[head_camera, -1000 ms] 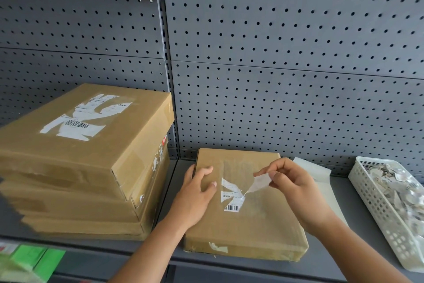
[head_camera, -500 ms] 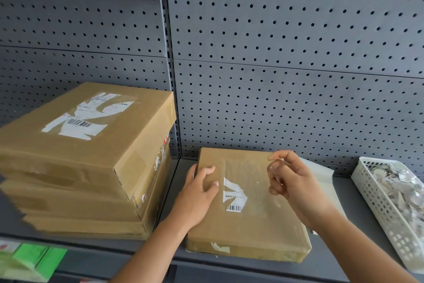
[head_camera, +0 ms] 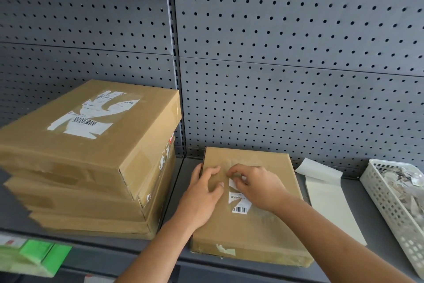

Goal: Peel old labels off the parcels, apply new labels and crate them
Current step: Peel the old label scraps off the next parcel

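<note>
The parcel (head_camera: 252,232) lies flat on the shelf (head_camera: 354,202) at 6 o'clock. My left hand (head_camera: 202,195) lies open on its 9 o'clock side, pressing it down. My right hand (head_camera: 257,186) pinches the upper edge of the torn label (head_camera: 238,202) near its centre.

Recommendation: peel low and slowly toward 6 o'clock with the parcel pinned, or the paper may tear further.

Grey pegboard (head_camera: 298,30) backs the shelf. A stack of boxes (head_camera: 91,145) stands at 9 o'clock, a white basket (head_camera: 390,202) of scraps at 3 o'clock.
</note>
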`<state>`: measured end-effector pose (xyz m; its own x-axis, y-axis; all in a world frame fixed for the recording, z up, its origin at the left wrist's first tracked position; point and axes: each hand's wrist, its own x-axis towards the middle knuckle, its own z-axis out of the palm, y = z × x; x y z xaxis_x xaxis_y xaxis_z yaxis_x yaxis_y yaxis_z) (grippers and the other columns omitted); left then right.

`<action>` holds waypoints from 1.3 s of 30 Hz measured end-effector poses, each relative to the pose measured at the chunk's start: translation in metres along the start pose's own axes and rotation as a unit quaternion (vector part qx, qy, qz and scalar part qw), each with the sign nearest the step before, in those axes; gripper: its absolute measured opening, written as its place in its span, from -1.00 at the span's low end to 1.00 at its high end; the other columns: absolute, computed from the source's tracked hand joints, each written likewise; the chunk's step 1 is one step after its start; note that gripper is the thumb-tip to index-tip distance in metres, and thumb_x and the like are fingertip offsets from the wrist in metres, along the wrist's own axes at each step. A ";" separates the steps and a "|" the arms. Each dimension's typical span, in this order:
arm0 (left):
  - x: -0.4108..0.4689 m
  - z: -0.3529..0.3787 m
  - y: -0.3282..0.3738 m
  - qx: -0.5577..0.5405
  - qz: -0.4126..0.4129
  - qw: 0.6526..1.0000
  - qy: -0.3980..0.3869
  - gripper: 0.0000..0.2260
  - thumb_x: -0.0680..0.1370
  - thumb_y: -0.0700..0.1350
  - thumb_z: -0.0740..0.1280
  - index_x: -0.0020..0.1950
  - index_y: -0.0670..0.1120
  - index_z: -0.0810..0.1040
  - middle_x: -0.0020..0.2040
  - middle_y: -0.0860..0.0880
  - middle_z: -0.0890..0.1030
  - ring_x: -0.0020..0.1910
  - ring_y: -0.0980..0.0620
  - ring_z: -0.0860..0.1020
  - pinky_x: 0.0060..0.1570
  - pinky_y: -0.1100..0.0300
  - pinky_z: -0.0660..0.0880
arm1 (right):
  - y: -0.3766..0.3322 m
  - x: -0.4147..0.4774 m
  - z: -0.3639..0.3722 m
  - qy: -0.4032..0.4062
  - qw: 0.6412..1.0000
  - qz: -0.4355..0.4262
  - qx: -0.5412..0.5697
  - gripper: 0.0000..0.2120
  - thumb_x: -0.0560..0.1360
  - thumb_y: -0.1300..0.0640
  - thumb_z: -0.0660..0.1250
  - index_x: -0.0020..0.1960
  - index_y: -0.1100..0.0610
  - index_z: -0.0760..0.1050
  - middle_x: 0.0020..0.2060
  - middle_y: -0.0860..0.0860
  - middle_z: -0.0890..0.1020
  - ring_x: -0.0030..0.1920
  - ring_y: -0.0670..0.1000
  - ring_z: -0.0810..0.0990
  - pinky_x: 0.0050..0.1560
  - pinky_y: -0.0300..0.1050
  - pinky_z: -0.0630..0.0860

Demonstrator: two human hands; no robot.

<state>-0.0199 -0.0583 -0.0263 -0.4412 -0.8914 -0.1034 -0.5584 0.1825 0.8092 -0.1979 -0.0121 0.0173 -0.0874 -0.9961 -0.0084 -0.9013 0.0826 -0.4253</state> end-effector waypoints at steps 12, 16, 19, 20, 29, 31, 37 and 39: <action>0.001 0.001 -0.002 0.005 -0.001 1.000 0.002 -0.64 0.64 0.19 0.19 0.43 0.40 0.26 0.58 0.31 -0.03 0.32 0.07 0.44 0.13 0.12 0.47 | 0.007 0.008 0.005 0.009 1.000 0.009 0.009 -0.88 0.57 0.05 0.17 -0.02 -0.13 0.46 -0.30 -0.13 0.60 -0.27 -0.08 0.53 -0.18 -0.09 0.53; 0.001 0.001 -0.003 0.003 0.001 1.000 0.000 -0.64 0.64 0.19 0.19 0.43 0.40 0.26 0.58 0.31 -0.03 0.38 0.04 0.42 0.20 0.09 0.47 | 0.006 0.006 0.008 0.021 0.999 -0.020 -0.013 -0.86 0.60 0.00 0.19 0.10 -0.18 0.47 -0.12 -0.23 0.65 -0.14 -0.11 0.59 -0.15 -0.13 0.52; 0.002 0.001 -0.004 0.005 0.004 1.000 0.005 -0.64 0.64 0.19 0.19 0.42 0.40 0.26 0.58 0.29 -0.01 0.34 0.05 0.45 0.19 0.08 0.49 | 0.008 0.006 0.010 0.020 0.999 -0.023 -0.021 -0.86 0.59 0.01 0.19 0.07 -0.17 0.48 -0.14 -0.18 0.66 -0.15 -0.09 0.60 -0.16 -0.12 0.51; 0.002 0.001 -0.004 0.004 0.003 1.000 0.004 -0.65 0.64 0.19 0.19 0.42 0.41 0.26 0.58 0.29 -0.01 0.34 0.04 0.45 0.19 0.07 0.50 | 0.008 0.006 0.009 0.018 0.999 -0.017 -0.020 -0.87 0.58 0.01 0.20 0.05 -0.16 0.49 -0.18 -0.16 0.65 -0.17 -0.08 0.59 -0.18 -0.13 0.50; 0.002 0.002 -0.004 0.001 -0.002 1.000 0.001 -0.64 0.64 0.20 0.19 0.42 0.42 0.26 0.58 0.31 -0.03 0.28 0.10 0.45 0.13 0.12 0.46 | 0.007 0.008 0.010 0.051 0.997 -0.044 -0.033 -0.88 0.57 0.02 0.24 0.06 -0.10 0.52 -0.10 -0.15 0.63 -0.19 -0.08 0.53 -0.21 -0.15 0.46; 0.002 0.002 -0.004 0.001 0.001 1.000 0.001 -0.64 0.64 0.19 0.19 0.43 0.41 0.26 0.58 0.30 -0.03 0.24 0.14 0.44 0.09 0.15 0.45 | 0.005 0.011 0.010 0.052 0.994 -0.068 -0.067 -0.86 0.58 0.05 0.22 0.08 -0.03 0.53 -0.05 -0.11 0.64 -0.14 -0.01 0.57 -0.18 -0.11 0.50; 0.001 0.002 -0.003 -0.006 0.008 1.000 0.005 -0.65 0.64 0.16 0.21 0.42 0.36 0.30 0.58 0.30 -0.01 0.38 0.09 0.43 0.17 0.14 0.40 | -0.004 0.022 0.000 0.018 0.969 -0.120 -0.216 -0.78 0.61 0.06 0.11 0.08 0.08 0.50 -0.02 -0.05 0.61 -0.15 0.11 0.57 -0.23 -0.09 0.38; 0.001 0.002 -0.003 -0.005 0.008 1.000 0.005 -0.66 0.64 0.16 0.21 0.42 0.37 0.29 0.57 0.31 -0.02 0.38 0.09 0.43 0.18 0.12 0.41 | -0.006 0.022 0.000 0.009 0.963 -0.125 -0.237 -0.77 0.61 0.06 0.09 0.08 0.10 0.49 -0.04 -0.02 0.61 -0.13 0.14 0.59 -0.23 -0.10 0.31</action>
<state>-0.0200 -0.0584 -0.0304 -0.4427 -0.8927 -0.0845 -0.5441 0.1926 0.8166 -0.1945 -0.0349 0.0198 0.1549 -0.9862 0.0588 -0.9871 -0.1521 0.0495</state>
